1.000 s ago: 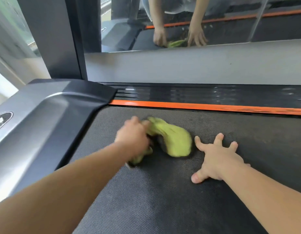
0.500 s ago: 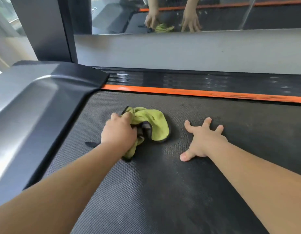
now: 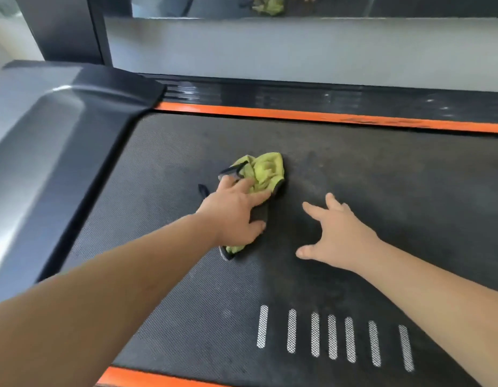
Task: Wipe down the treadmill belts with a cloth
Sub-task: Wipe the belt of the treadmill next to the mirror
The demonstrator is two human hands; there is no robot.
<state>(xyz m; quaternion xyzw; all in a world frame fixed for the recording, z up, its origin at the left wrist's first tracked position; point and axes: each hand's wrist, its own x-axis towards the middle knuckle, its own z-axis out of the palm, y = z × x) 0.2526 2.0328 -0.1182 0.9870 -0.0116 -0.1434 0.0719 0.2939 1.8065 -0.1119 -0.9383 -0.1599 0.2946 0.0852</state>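
A crumpled yellow-green cloth (image 3: 266, 170) with dark edging lies on the black textured treadmill belt (image 3: 395, 174). My left hand (image 3: 236, 216) presses down on the cloth's near part, fingers spread over it, with cloth showing beyond the fingertips and under the wrist. My right hand (image 3: 337, 233) rests just right of the cloth with fingers apart, fingertips on the belt, holding nothing.
A grey motor cover (image 3: 55, 135) rises at the left of the belt. Orange side strips (image 3: 326, 117) border the belt far and near. White stripe marks (image 3: 334, 336) sit on the belt close to me. A mirror (image 3: 270, 5) behind reflects the cloth.
The view has tipped down and back, bringing the white stripes into sight. My left hand has flattened on the cloth, and the cloth has spread farther from me. My right hand has lifted onto its fingertips.
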